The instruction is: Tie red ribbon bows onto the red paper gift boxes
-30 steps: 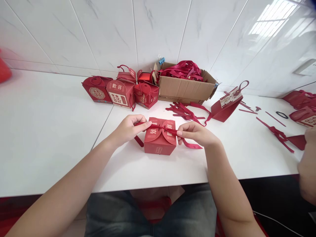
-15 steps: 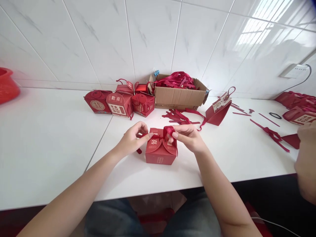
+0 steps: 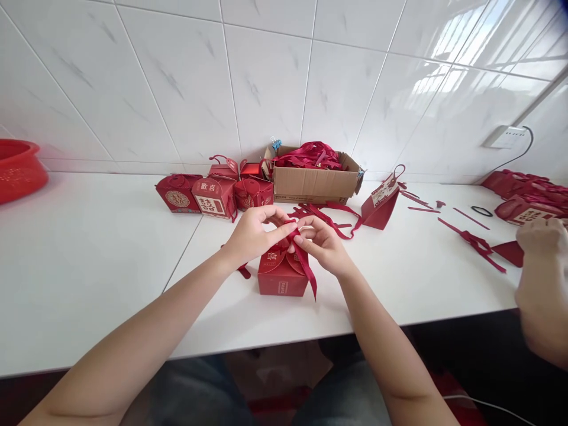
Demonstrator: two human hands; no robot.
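Observation:
A red gift box (image 3: 283,283) with gold characters stands on the white table in front of me. Over its closed top flaps runs a dark red ribbon (image 3: 307,267), one end of which drapes down the front right. My left hand (image 3: 261,232) pinches the ribbon between thumb and fingers just above the box. Close against it, my right hand (image 3: 322,244) grips the same ribbon from the right side. The fingers partly hide the loop or knot between them. To the left of the box, a dark red strip (image 3: 244,271) lies on the table.
Several finished red boxes (image 3: 213,198) stand at the back beside a cardboard box (image 3: 315,182) full of ribbons. A tilted red box (image 3: 380,204), ribbon scraps (image 3: 473,241) and another person's hand (image 3: 542,242) are to the right. A red basin (image 3: 20,171) stands far left.
My left hand has moved right and up to meet my right hand over the box. The ribbon's end now hangs down the front right. The whole view has shifted slightly.

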